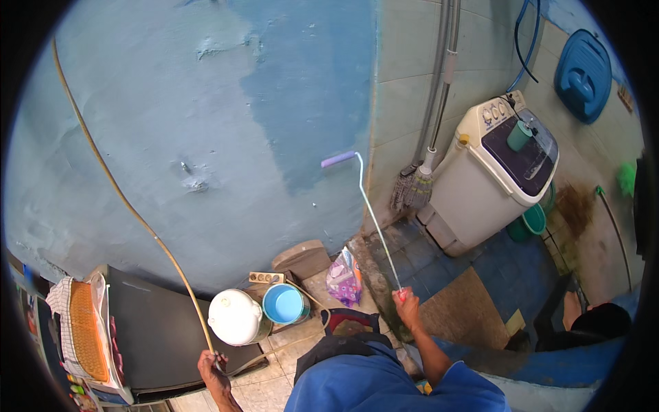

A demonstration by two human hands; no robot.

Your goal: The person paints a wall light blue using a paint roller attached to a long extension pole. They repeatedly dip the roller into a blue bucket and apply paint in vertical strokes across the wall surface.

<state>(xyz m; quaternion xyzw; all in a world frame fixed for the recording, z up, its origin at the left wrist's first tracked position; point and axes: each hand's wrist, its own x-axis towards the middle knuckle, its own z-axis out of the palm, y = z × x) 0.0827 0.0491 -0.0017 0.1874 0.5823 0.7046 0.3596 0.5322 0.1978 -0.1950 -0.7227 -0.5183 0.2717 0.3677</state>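
My right hand (408, 306) is closed around the red handle of a long-framed paint roller (374, 216). Its purple sleeve (338, 160) is at the blue wall (206, 103), over the lower edge of a darker blue patch (302, 89); whether it touches I cannot tell. My left hand (211, 367) is closed around a long yellowish cord (141, 216) that runs up to the upper left in front of the wall. Below, a blue bucket (283, 303) stands beside a white lidded container (235, 316), with a power strip (266, 277) behind it.
On the right stands a washing machine (473, 178), with mops (415, 185) leaning by the corner. A low ledge (364, 257) edges the blue-tiled floor, where a brown mat (467, 309) lies. Another person (583, 319) is at lower right. A dark-topped surface (161, 329) stands left.
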